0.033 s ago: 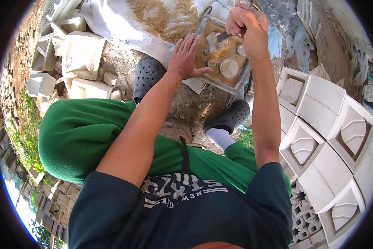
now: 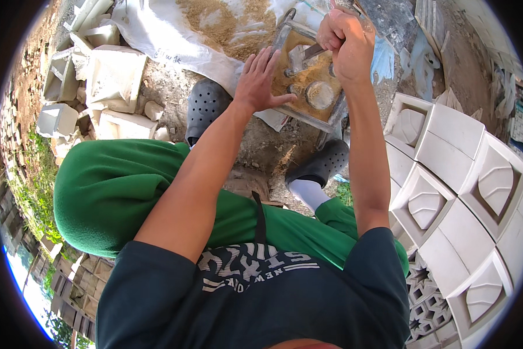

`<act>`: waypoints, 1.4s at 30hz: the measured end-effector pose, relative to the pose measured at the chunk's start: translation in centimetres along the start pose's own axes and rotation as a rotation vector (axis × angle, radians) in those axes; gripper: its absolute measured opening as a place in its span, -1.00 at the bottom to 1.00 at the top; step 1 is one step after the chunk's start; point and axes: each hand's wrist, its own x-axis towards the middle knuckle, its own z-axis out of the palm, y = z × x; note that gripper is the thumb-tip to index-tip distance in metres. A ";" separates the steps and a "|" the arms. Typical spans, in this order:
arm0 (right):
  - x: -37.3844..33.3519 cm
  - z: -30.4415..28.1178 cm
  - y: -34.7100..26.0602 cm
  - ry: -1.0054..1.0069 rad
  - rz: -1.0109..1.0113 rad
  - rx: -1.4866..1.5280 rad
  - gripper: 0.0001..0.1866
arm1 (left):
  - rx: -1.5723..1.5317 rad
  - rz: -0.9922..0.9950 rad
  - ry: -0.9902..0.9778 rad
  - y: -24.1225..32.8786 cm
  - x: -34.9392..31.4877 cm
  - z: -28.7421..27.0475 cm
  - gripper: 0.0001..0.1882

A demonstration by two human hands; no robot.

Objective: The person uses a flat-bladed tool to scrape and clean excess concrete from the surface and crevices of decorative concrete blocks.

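A rectangular mould frame [image 2: 325,125] lies tilted on the ground ahead, packed with tan sandy material [image 2: 299,87]. Round pale shapes, such as the disc [image 2: 319,95], show in its surface. My left hand [image 2: 261,81] is open, fingers spread, resting along the frame's left side. In my right hand [image 2: 347,43], closed in a fist, is the handle of a flat-bladed trowel [image 2: 315,51]. Its blade points left, over a pale raised piece [image 2: 297,58] in the mould. My fist hides the handle and part of the mould's right side.
A white sheet [image 2: 151,35] with loose tan powder [image 2: 226,29] spreads beyond the mould. Cast pale blocks [image 2: 116,78] and rubble are heaped at left. Stacked moulded blocks [image 2: 447,151] stand close on the right. My clogs [image 2: 209,107] flank the mould's near side.
My right hand has shifted very slightly to the left. The left hand and the mould look unmoved.
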 end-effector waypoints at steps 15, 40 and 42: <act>-4.8 -2.3 1.3 0.161 -0.053 -0.012 -0.69 | 0.028 -0.018 -0.034 0.5 0.3 0.6 0.25; -6.4 -2.1 1.6 0.269 -0.175 -0.095 -0.64 | 0.052 0.021 -0.044 0.5 0.3 0.6 0.26; -5.8 -1.2 0.9 0.311 -0.125 -0.201 -0.60 | 0.050 0.019 -0.041 0.4 0.2 0.5 0.26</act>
